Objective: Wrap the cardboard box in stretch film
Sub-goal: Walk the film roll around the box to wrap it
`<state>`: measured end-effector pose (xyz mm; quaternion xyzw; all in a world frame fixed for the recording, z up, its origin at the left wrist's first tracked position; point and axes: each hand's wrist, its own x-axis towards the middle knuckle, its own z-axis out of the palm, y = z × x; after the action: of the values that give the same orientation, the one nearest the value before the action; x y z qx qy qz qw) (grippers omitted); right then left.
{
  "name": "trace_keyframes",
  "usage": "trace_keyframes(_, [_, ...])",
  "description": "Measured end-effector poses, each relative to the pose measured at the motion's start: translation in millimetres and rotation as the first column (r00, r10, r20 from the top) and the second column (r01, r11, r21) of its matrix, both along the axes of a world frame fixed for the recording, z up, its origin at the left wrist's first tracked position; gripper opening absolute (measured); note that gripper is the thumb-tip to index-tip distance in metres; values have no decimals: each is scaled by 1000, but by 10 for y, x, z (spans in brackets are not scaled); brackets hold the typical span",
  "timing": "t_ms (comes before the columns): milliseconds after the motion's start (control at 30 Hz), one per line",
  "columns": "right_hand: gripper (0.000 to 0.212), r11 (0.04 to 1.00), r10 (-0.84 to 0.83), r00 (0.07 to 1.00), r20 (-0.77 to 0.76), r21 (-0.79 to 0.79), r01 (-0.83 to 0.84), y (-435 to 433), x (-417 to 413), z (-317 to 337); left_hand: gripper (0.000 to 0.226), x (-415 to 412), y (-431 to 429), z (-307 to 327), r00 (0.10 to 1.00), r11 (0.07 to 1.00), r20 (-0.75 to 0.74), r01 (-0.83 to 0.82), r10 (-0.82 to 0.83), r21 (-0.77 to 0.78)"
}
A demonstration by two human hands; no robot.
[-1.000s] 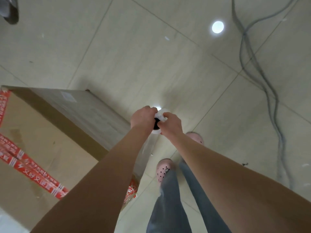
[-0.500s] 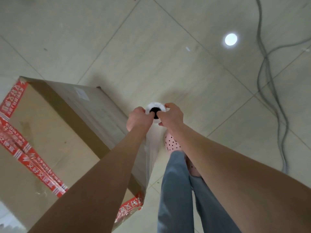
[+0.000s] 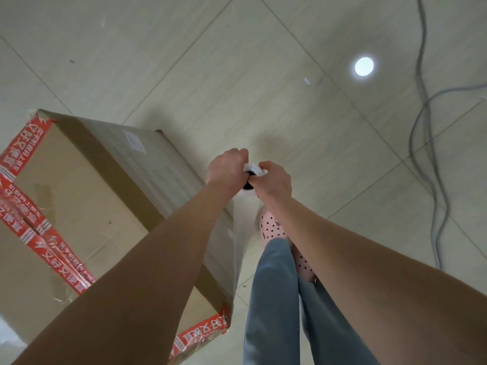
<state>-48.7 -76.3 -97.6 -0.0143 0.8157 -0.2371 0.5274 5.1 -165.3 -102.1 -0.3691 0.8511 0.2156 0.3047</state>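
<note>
Stretch film roll (image 3: 251, 169) stands upright beside the cardboard box (image 3: 79, 206).
Left hand (image 3: 226, 169) and right hand (image 3: 274, 180) grip its top end, fingers (image 3: 264, 166) curled; core faces up.

- Left hand (image 3: 226, 168) and right hand (image 3: 275, 180): bare, as are both forearms up to the frame edge.
- Trousers (image 3: 271, 299): blue-grey plain cloth, loose-legged, with soft lengthwise folds, hems reaching the shoes.
- Clogs (image 3: 270, 226): pale pink, rounded toes, uppers dotted with small dark round holes.
</note>
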Motion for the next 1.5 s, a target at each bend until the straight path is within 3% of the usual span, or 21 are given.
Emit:
trace_keyframes(167, [36,998,-29,996,-89,-61,23,-131,-36,31,23,49,-33,53,938,936,-8,-347,347,-59])
trace_keyframes(300, [41,994,-46,993,-106,-108,35,-375,-31,47,26,121,-186,63,730,729,0,-682,683,-67])
trace_keyframes(367, [43,994,-28,998,-52,-111,22,-465,6,35,25,202,-258,22,631,631,-10,-775,775,-19])
trace_keyframes(433, [33,992,-37,999,-18,-118,35,-518,47,12,23,266,-308,-29,618,618,-4,-785,786,56])
trace_keyframes(500, [26,994,-44,998,-40,-106,39,-565,72,7,25,273,-357,-27,703,700,19,-709,711,86])
trace_keyframes(600, [26,995,-66,997,-36,-81,63,-619,107,39,35,234,-437,1,909,910,-46,-413,414,35])
trace_keyframes(667, [26,996,-61,998,-21,-67,59,-638,135,57,42,190,-494,-13,987,988,-63,-153,151,-17])
trace_keyframes(733, [23,996,-49,999,-18,-71,48,-658,146,43,35,148,-554,-29,1000,998,-19,13,-14,-60])
trace_keyframes(833, [14,997,5,1000,-18,-71,-6,-714,150,4,23,114,-656,-34,998,993,25,66,-63,-101])
trace_keyframes(933, [13,996,36,999,-16,-79,-37,-790,144,-11,21,118,-733,-40,1000,994,13,21,-19,-107])
trace_keyframes(1067, [24,994,-1,1000,31,-109,5,-849,60,0,22,127,-826,-43,978,977,-15,-209,209,-46])
trace_keyframes(1200, [60,992,-62,997,35,-111,65,-851,-11,-58,18,116,-882,-48,868,869,-59,-495,494,-5])
trace_keyframes(1300, [71,987,-112,988,107,-100,123,-934,-18,-86,14,125,-904,-48,753,756,-87,-654,653,19])
trace_keyframes(1367, [66,984,-121,986,113,-117,134,-1038,0,-109,11,143,-942,-58,690,696,-106,-718,716,26])
trace_keyframes(1500, [34,982,-39,998,39,-183,45,-1283,34,-190,16,205,-992,-71,560,567,-123,-823,820,36])
